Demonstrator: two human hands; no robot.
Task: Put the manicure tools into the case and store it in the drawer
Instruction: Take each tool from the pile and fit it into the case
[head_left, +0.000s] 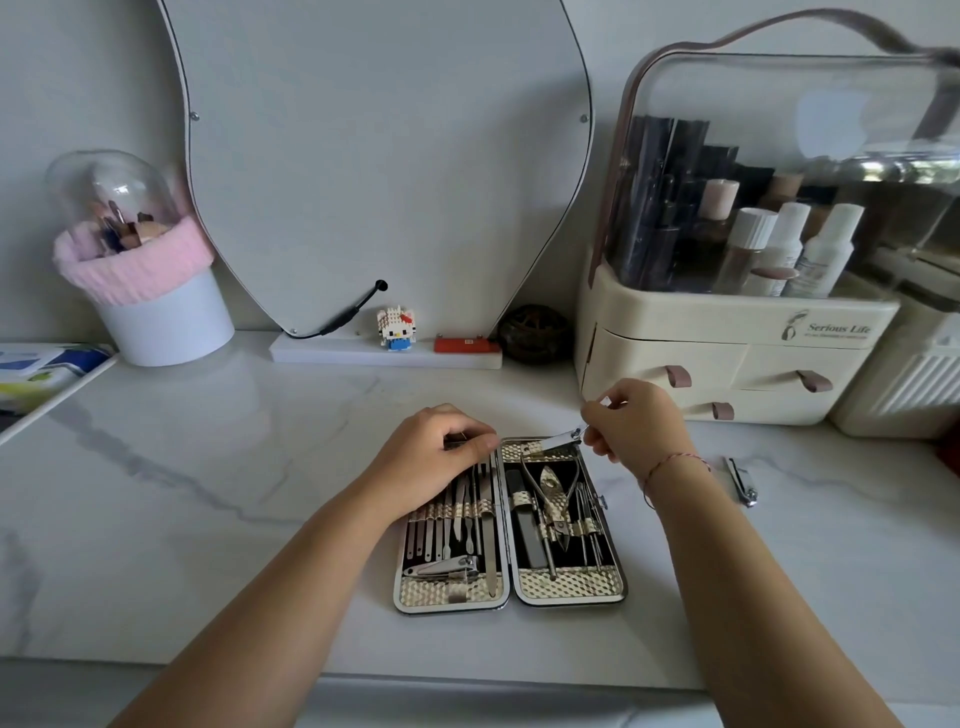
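Observation:
An open manicure case (571, 584) lies flat on the marble counter, both halves lined with gold straps holding several steel tools. My left hand (431, 457) rests curled on the top edge of the left half, fingers pressing it down. My right hand (631, 418) pinches a silver nail clipper (558, 441) by its far end, its other end pointing into the strap at the top of the right half. A second nail clipper (743, 480) lies loose on the counter to the right of the case.
A cream cosmetic organiser (727, 358) with three shut drawers and a clear lid stands at the back right. A mirror (384, 156), a small toy figure (396, 327), a dark round object (535, 332) and a brush holder (156, 291) line the back.

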